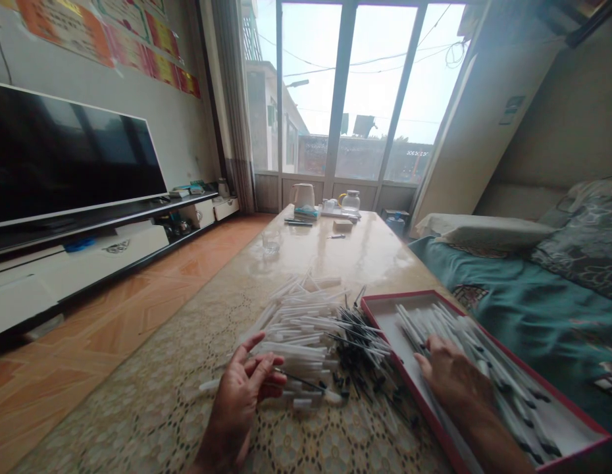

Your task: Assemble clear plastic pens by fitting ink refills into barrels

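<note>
My left hand point(247, 382) is over the near part of the table, with a thin dark rod point(306, 381) pinched between thumb and fingers. The rod's far end has a whitish tip point(332, 396). In front of that hand lies a pile of white translucent tubes point(301, 322). Beside it is a heap of thin black rods point(358, 336), with small black pieces point(343, 382) scattered near. My right hand point(454, 375) reaches into a shallow red-rimmed box point(547, 392), over white tubes with black ends point(508, 382). Its fingertips are blurred and partly hidden among them.
Farther along the patterned table point(153, 401) stand a clear glass point(271, 243), a small box point(342, 224), a pale kettle point(303, 195) and a glass jug point(352, 200). A teal-covered sofa point(484, 276) runs along the right. A television point(74, 151) is at left.
</note>
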The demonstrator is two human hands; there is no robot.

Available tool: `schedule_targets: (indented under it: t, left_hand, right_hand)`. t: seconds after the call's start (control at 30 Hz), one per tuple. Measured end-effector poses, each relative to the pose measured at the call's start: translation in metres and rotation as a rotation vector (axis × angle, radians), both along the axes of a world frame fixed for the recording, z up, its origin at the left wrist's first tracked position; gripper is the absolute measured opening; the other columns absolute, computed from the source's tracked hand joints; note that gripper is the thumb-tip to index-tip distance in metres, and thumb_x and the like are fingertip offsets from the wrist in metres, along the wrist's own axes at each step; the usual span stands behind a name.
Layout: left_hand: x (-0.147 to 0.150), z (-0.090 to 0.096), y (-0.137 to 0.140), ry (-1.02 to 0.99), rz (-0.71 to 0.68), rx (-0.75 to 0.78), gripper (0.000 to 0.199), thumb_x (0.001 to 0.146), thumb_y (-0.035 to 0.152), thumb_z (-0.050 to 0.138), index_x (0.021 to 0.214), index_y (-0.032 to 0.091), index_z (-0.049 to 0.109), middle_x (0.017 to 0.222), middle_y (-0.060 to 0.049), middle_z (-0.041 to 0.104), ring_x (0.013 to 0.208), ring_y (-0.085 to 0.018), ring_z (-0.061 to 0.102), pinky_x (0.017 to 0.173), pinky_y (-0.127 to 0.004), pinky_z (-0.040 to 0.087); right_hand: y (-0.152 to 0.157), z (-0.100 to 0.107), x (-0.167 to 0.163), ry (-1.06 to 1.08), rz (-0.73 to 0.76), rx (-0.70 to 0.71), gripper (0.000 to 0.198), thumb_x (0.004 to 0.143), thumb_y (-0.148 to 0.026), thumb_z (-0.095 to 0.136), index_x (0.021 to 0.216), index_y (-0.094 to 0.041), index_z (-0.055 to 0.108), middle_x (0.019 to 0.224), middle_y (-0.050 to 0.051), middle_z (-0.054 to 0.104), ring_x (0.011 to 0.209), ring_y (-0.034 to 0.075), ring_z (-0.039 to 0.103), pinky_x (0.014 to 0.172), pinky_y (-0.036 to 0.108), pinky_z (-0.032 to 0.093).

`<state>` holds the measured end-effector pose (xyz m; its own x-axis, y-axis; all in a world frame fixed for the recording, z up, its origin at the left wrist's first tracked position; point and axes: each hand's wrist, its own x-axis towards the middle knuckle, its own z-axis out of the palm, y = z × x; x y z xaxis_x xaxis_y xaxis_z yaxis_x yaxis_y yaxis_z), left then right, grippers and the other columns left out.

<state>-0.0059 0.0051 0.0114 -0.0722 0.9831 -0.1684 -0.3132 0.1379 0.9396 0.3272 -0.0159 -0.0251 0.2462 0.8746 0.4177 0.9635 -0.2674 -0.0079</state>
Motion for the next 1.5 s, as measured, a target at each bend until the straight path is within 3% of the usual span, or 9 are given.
schedule_targets:
  t: [0.17, 0.47, 0.73, 0.87, 0.97, 1.07, 1.2, 1.27, 1.5]
  left_hand:
    - [0.0, -0.001, -0.001, -0.007, -0.007, -0.015, 0.06, 0.066, 0.03, 0.078, 0.116, 0.015, 0.049, 0.068, -0.001, 0.073, 0.049, -0.014, 0.065, 0.045, -0.021, 0.049]
    - [0.0, -0.002, 0.0, 0.002, -0.02, -0.019, 0.058, 0.066, 0.031, 0.078, 0.114, 0.014, 0.05, 0.067, -0.001, 0.072, 0.049, -0.015, 0.064, 0.045, -0.021, 0.049]
    - [0.002, 0.001, -0.002, 0.01, -0.039, -0.032, 0.057, 0.068, 0.03, 0.076, 0.115, 0.014, 0.05, 0.068, 0.0, 0.071, 0.051, -0.014, 0.063, 0.047, -0.022, 0.05]
    - [0.001, -0.001, -0.002, 0.013, -0.037, -0.021, 0.054, 0.07, 0.031, 0.076, 0.114, 0.014, 0.051, 0.068, 0.0, 0.071, 0.051, -0.014, 0.063, 0.047, -0.022, 0.051]
    - [0.0, -0.009, 0.0, 0.031, -0.054, -0.012, 0.045, 0.069, 0.035, 0.077, 0.105, 0.015, 0.058, 0.068, 0.0, 0.071, 0.05, -0.012, 0.063, 0.046, -0.02, 0.05]
    - [0.002, -0.016, 0.002, 0.052, -0.14, 0.015, 0.042, 0.065, 0.045, 0.08, 0.088, 0.014, 0.063, 0.065, 0.001, 0.068, 0.045, -0.011, 0.061, 0.041, -0.019, 0.048]
    - [0.006, -0.018, 0.0, 0.092, -0.315, 0.091, 0.057, 0.063, 0.058, 0.076, 0.098, 0.015, 0.061, 0.064, 0.002, 0.065, 0.04, -0.011, 0.059, 0.035, -0.019, 0.045]
    - [0.007, -0.018, -0.002, 0.112, -0.392, 0.129, 0.057, 0.069, 0.058, 0.072, 0.105, 0.016, 0.058, 0.068, 0.001, 0.065, 0.04, -0.011, 0.058, 0.034, -0.018, 0.042]
    - [0.006, -0.018, -0.011, 0.336, -0.588, 0.189, 0.039, 0.08, 0.055, 0.063, 0.072, 0.018, 0.052, 0.052, 0.008, 0.045, 0.039, -0.007, 0.037, 0.037, -0.018, 0.03]
  right_hand:
    - [-0.002, -0.009, -0.001, -0.133, -0.017, 0.029, 0.024, 0.09, -0.019, 0.042, 0.101, -0.011, 0.061, 0.091, 0.019, 0.066, 0.077, 0.031, 0.066, 0.059, 0.037, 0.046]
    - [-0.001, -0.009, -0.004, -0.113, -0.032, -0.044, 0.019, 0.087, -0.02, 0.049, 0.099, -0.012, 0.061, 0.093, 0.019, 0.069, 0.076, 0.031, 0.069, 0.059, 0.037, 0.048]
    - [0.002, -0.001, -0.01, 0.042, -0.103, -0.131, 0.015, 0.081, -0.029, 0.053, 0.071, -0.021, 0.059, 0.07, 0.012, 0.071, 0.063, 0.032, 0.07, 0.05, 0.035, 0.045]
    - [0.002, 0.01, -0.011, 0.068, -0.094, -0.099, 0.015, 0.083, -0.029, 0.047, 0.076, -0.021, 0.057, 0.076, 0.012, 0.07, 0.068, 0.03, 0.069, 0.055, 0.035, 0.046]
    - [0.0, 0.028, -0.025, 0.135, 0.103, 0.006, 0.011, 0.085, -0.029, 0.046, 0.078, -0.022, 0.052, 0.081, 0.009, 0.065, 0.077, 0.025, 0.065, 0.067, 0.033, 0.046]
    - [-0.007, 0.042, -0.056, 0.36, 0.398, 0.06, 0.016, 0.089, -0.03, 0.043, 0.074, -0.025, 0.042, 0.069, 0.001, 0.058, 0.061, 0.018, 0.058, 0.058, 0.027, 0.043]
    - [-0.021, 0.042, -0.102, 0.577, 0.704, -0.198, 0.008, 0.092, -0.022, 0.039, 0.084, -0.025, 0.04, 0.072, -0.001, 0.06, 0.062, 0.015, 0.057, 0.058, 0.024, 0.042]
    - [-0.025, 0.036, -0.115, 0.616, 0.773, -0.274, 0.006, 0.091, -0.021, 0.039, 0.086, -0.024, 0.04, 0.075, 0.0, 0.062, 0.064, 0.015, 0.058, 0.059, 0.024, 0.042]
    - [-0.024, 0.028, -0.118, 0.643, 0.822, -0.381, 0.016, 0.093, -0.031, 0.04, 0.086, -0.022, 0.05, 0.071, 0.001, 0.062, 0.062, 0.016, 0.058, 0.057, 0.024, 0.039]
